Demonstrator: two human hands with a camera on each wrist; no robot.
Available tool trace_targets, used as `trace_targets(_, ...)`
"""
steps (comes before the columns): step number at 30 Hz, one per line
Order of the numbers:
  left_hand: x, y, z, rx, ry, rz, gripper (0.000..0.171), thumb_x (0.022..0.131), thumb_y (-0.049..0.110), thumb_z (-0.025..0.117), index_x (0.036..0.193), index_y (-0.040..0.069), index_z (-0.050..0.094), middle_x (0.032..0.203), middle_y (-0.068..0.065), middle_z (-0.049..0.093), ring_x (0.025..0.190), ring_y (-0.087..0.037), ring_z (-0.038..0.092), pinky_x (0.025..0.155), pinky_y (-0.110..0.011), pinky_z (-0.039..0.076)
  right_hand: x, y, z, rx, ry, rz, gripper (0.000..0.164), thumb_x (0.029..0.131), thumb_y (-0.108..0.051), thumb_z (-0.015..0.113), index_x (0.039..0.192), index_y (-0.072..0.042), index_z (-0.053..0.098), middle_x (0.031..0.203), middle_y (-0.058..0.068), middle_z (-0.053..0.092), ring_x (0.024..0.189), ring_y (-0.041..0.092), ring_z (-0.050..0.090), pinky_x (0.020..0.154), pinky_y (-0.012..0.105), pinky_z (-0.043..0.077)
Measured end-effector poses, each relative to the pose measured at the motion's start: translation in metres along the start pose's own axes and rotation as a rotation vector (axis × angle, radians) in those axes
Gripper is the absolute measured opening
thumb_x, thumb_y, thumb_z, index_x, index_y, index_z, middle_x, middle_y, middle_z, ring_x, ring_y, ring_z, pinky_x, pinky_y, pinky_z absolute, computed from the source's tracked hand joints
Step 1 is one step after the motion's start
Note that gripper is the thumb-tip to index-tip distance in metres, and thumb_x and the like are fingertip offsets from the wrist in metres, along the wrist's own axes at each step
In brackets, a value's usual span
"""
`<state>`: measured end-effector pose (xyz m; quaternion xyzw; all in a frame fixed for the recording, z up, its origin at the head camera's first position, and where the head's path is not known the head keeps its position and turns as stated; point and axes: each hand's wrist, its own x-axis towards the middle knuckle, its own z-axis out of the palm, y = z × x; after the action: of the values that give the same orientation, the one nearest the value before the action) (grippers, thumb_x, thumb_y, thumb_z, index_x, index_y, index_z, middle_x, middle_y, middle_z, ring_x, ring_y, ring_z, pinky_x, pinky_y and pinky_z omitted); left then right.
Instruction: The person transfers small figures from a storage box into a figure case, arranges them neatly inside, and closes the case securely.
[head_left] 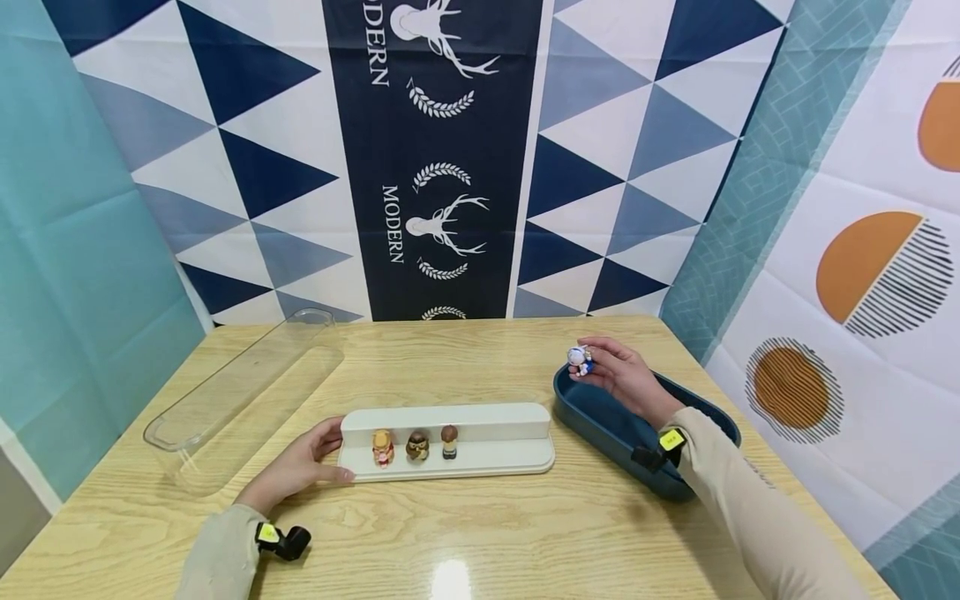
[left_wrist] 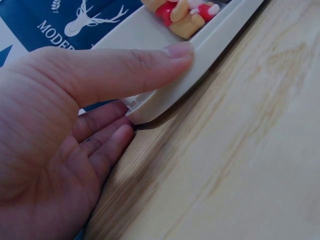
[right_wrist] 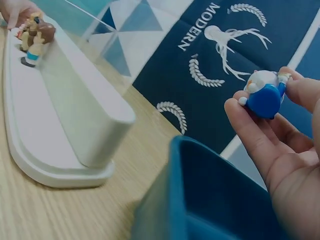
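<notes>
My right hand (head_left: 622, 375) pinches a small white-and-blue figurine (head_left: 579, 360) between thumb and fingertips, above the far end of a dark blue bin (head_left: 600, 429). In the right wrist view the figurine's rounded blue side (right_wrist: 265, 101) shows. My left hand (head_left: 303, 462) holds the left end of a white stepped display stand (head_left: 495, 454); its thumb lies on the front rim (left_wrist: 172, 92) and the other fingers are round the end. On the stand's lower step, towards the left, are an orange-and-red figurine (head_left: 382, 448), a brown owl figurine (head_left: 417, 446) and a brown-haired figurine (head_left: 449, 442).
A long clear plastic cover (head_left: 247, 392) lies at the left of the wooden table (head_left: 420, 542). Patterned cloth (head_left: 442, 167) hangs behind the table's back edge, with more cloth at both sides. The blue bin stands close to the stand's right end.
</notes>
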<state>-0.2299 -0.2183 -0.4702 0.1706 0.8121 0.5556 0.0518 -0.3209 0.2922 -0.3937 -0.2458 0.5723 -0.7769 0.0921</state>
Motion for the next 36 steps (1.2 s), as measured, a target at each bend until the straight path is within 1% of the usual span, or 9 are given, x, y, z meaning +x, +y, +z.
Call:
trace_targets(4, 0.000, 0.000, -0.001, 0.002, 0.006, -0.005, 0.091, 0.074, 0.002, 0.086, 0.147, -0.011, 0.033, 0.134, -0.027, 0.050, 0.129, -0.047, 0.045, 0.112, -0.045, 0.037, 0.001, 0.002, 0.011, 0.065, -0.009, 0.039, 0.035, 0.108, -0.004, 0.037, 0.114, -0.013, 0.070, 0.111, 0.012, 0.062, 0.094, 0.023, 0.070, 0.087, 0.036, 0.059)
trace_targets(7, 0.000, -0.001, -0.001, 0.005, 0.010, -0.004, 0.090, 0.074, 0.002, 0.086, 0.147, -0.011, 0.033, 0.134, -0.027, 0.050, 0.129, -0.047, 0.045, 0.112, -0.043, 0.037, 0.003, 0.005, 0.019, 0.077, -0.019, 0.041, 0.034, 0.108, -0.002, 0.038, 0.113, -0.013, 0.070, 0.110, 0.012, 0.061, 0.093, 0.024, 0.071, 0.087, 0.037, 0.059)
trace_targets(11, 0.000, -0.001, 0.000, 0.006, 0.011, 0.002, 0.091, 0.074, 0.003, 0.086, 0.147, -0.011, 0.033, 0.134, -0.028, 0.050, 0.129, -0.047, 0.045, 0.112, -0.043, 0.038, 0.004, 0.010, 0.029, 0.060, -0.026, 0.027, 0.030, 0.105, 0.002, 0.042, 0.113, -0.012, 0.067, 0.108, 0.012, 0.062, 0.093, 0.023, 0.071, 0.088, 0.039, 0.058)
trace_targets(14, 0.000, 0.000, 0.000, 0.007, 0.011, 0.002, 0.092, 0.074, 0.002, 0.086, 0.147, -0.011, 0.032, 0.135, -0.029, 0.049, 0.130, -0.048, 0.044, 0.112, -0.046, 0.037, 0.004, 0.013, 0.037, 0.037, -0.003, 0.034, 0.025, 0.103, 0.005, 0.045, 0.112, -0.010, 0.063, 0.106, 0.013, 0.063, 0.093, 0.023, 0.071, 0.089, 0.040, 0.058)
trace_targets(19, 0.000, 0.002, 0.001, 0.015, 0.013, 0.001, 0.091, 0.074, 0.002, 0.086, 0.147, -0.012, 0.033, 0.135, -0.029, 0.049, 0.130, -0.048, 0.044, 0.112, -0.049, 0.036, 0.005, 0.016, 0.050, -0.006, 0.036, 0.068, 0.024, 0.101, 0.008, 0.047, 0.107, -0.011, 0.061, 0.104, 0.013, 0.066, 0.093, 0.024, 0.072, 0.085, 0.038, 0.059)
trace_targets(22, 0.001, 0.001, 0.001, 0.016, 0.015, 0.002, 0.091, 0.074, 0.002, 0.086, 0.146, -0.011, 0.033, 0.135, -0.029, 0.049, 0.130, -0.048, 0.044, 0.112, -0.050, 0.035, 0.006, 0.018, 0.056, -0.015, 0.060, 0.103, 0.025, 0.101, 0.009, 0.048, 0.104, -0.012, 0.061, 0.106, 0.011, 0.067, 0.094, 0.024, 0.072, 0.083, 0.035, 0.060)
trace_targets(25, 0.001, 0.002, 0.001, 0.005, 0.015, -0.003, 0.091, 0.073, 0.002, 0.086, 0.147, -0.011, 0.033, 0.136, -0.029, 0.049, 0.130, -0.048, 0.044, 0.112, -0.051, 0.034, 0.005, 0.019, 0.062, -0.020, 0.074, 0.123, 0.026, 0.100, 0.010, 0.048, 0.100, -0.013, 0.060, 0.110, 0.010, 0.064, 0.095, 0.024, 0.071, 0.082, 0.033, 0.060)
trace_targets(30, 0.001, 0.002, 0.000, 0.012, 0.014, -0.012, 0.092, 0.074, 0.002, 0.086, 0.147, -0.011, 0.032, 0.136, -0.029, 0.049, 0.131, -0.048, 0.043, 0.113, -0.053, 0.033, 0.004, 0.022, 0.071, -0.018, 0.051, 0.116, 0.026, 0.098, 0.012, 0.049, 0.095, -0.012, 0.058, 0.113, 0.011, 0.058, 0.098, 0.025, 0.071, 0.083, 0.033, 0.060)
trace_targets(36, -0.001, 0.004, 0.002, 0.022, 0.006, -0.003, 0.091, 0.075, 0.001, 0.085, 0.147, -0.012, 0.031, 0.136, -0.029, 0.048, 0.130, -0.049, 0.043, 0.112, -0.054, 0.034, 0.002, 0.028, 0.080, -0.001, 0.037, 0.109, 0.026, 0.096, 0.013, 0.051, 0.093, -0.011, 0.058, 0.113, 0.009, 0.064, 0.097, 0.025, 0.071, 0.083, 0.033, 0.060)
